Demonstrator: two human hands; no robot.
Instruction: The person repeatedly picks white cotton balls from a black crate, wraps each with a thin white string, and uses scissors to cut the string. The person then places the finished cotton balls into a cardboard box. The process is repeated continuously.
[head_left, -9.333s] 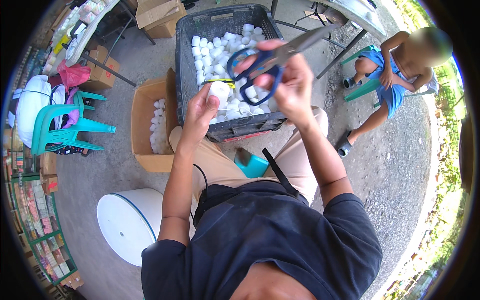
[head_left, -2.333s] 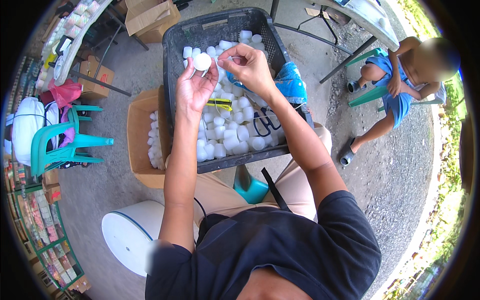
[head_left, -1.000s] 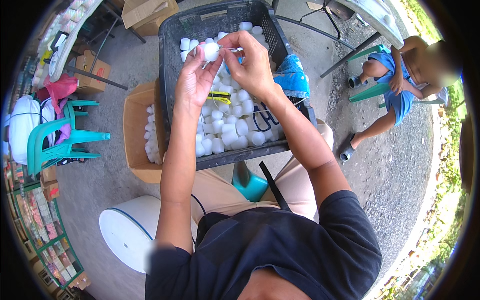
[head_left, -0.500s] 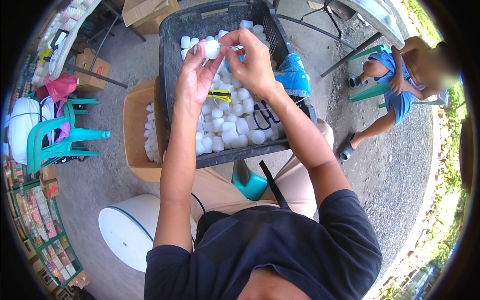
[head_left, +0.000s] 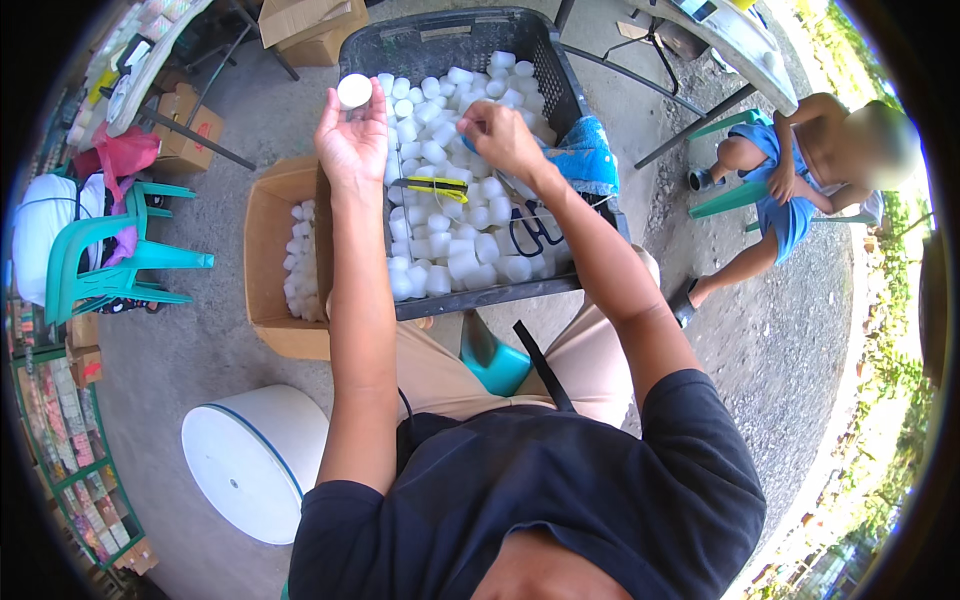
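Observation:
My left hand [head_left: 355, 135] holds a small white cylindrical piece [head_left: 353, 91] in its fingertips, palm up, over the left side of a black plastic crate [head_left: 440, 38]. My right hand [head_left: 503, 138] hovers over the crate's middle with its fingers curled together; whether anything is pinched in them I cannot make out. Many similar white cylinders [head_left: 462, 264] fill the crate below. A yellow-and-black cutter [head_left: 437, 187] rests above them near the centre. Dark-handled scissors [head_left: 533, 232] lie at the crate's right side, beside a blue patterned cloth [head_left: 585, 158] draped over the rim.
An open cardboard box [head_left: 262, 255] with more white cylinders stands against the crate's left side. A white round container [head_left: 240, 470] is at lower left. Green plastic chairs [head_left: 130, 250] stand at left, loaded with bags. Another person [head_left: 785, 180] sits at right, near a table [head_left: 740, 50].
My hands have moved apart: the left went up and left with a white cylinder, the right drew back down and right. The cylinder's flat round face now shows.

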